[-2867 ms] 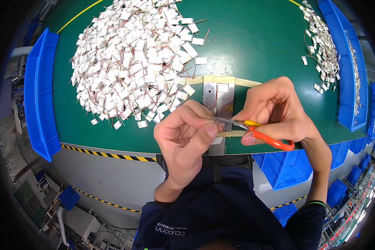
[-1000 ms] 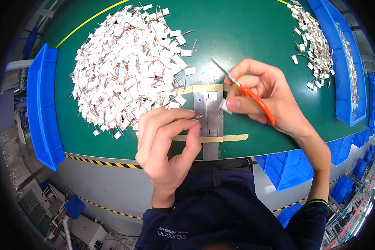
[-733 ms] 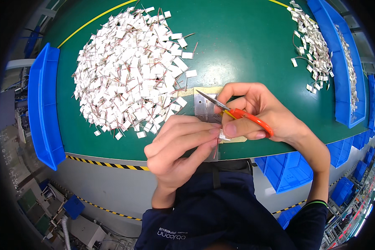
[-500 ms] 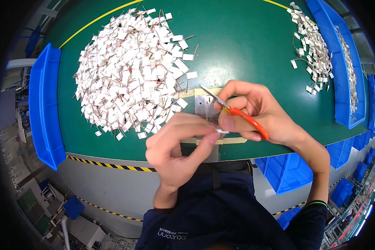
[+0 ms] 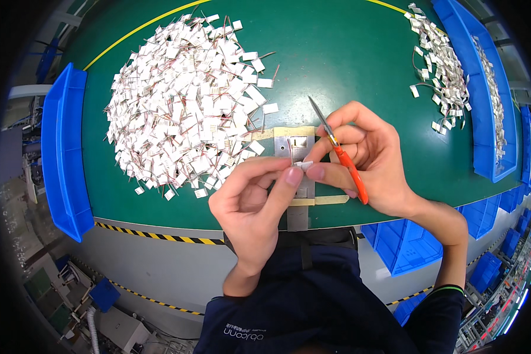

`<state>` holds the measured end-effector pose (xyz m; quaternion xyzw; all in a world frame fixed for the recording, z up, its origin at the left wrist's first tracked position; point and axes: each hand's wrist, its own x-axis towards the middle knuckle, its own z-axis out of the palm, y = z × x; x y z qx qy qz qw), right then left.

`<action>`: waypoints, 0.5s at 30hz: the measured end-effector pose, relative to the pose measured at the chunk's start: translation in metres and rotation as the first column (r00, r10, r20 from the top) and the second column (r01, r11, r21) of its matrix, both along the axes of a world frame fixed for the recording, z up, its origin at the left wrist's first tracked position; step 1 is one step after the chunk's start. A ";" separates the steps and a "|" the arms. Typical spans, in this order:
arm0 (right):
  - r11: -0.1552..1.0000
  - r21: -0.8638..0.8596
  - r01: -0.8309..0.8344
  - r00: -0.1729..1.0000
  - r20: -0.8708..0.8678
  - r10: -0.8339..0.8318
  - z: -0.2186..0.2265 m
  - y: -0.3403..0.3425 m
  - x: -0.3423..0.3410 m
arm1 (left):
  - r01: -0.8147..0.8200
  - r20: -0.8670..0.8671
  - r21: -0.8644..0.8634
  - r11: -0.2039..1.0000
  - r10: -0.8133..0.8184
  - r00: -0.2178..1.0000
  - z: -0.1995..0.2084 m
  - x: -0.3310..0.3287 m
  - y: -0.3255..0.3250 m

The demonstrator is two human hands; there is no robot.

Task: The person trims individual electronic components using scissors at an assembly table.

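Observation:
Between the fingertips of both hands is a small white connector with a thin dark wire standing up from it. My left hand pinches it by thumb and forefinger. The right hand touches its other end with thumb and fingertip. Orange-handled scissors also lie in that hand, their closed metal blades pointing up and away. Under the fingers a metal fixture is fixed to the green table with yellowish tape. At the left spreads a big heap of white connectors with short wires.
A smaller pile of wired connectors lies at the far right, beside a long blue bin with more inside. Another blue bin stands at the left table edge. Blue crates sit below the table's right front edge.
My right hand has turned, swinging the scissors more upright, and its fingertips have come to the connector. My left hand has shifted slightly, lifting the connector up and to the left.

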<state>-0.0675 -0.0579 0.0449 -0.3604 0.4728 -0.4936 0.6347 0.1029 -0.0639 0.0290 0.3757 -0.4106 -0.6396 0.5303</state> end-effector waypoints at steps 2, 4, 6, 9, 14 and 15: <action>1.000 0.004 -0.018 1.000 0.001 0.018 -0.001 0.001 -0.002 | 0.010 -0.027 0.025 1.000 -0.010 1.000 0.000 -0.001 0.000; 0.997 -0.044 -0.069 0.997 0.018 0.070 -0.003 0.002 -0.006 | 0.020 -0.069 0.059 0.998 -0.016 0.997 0.000 -0.003 -0.001; 0.998 -0.024 -0.055 0.998 0.026 0.056 0.000 0.001 -0.003 | 0.025 -0.093 0.063 0.998 -0.019 0.995 -0.001 -0.003 0.000; 0.999 -0.014 -0.040 0.999 0.031 0.041 -0.001 0.001 0.000 | 0.031 -0.141 0.061 0.998 -0.022 0.990 -0.005 -0.003 0.000; 0.997 -0.019 -0.075 0.997 0.007 0.075 -0.002 0.002 -0.002 | 0.030 -0.187 0.054 0.998 -0.019 0.982 -0.008 -0.005 0.002; 0.996 -0.011 -0.085 0.996 0.000 0.085 -0.001 0.002 -0.002 | 0.016 -0.180 0.053 0.998 -0.006 0.984 -0.007 -0.005 0.002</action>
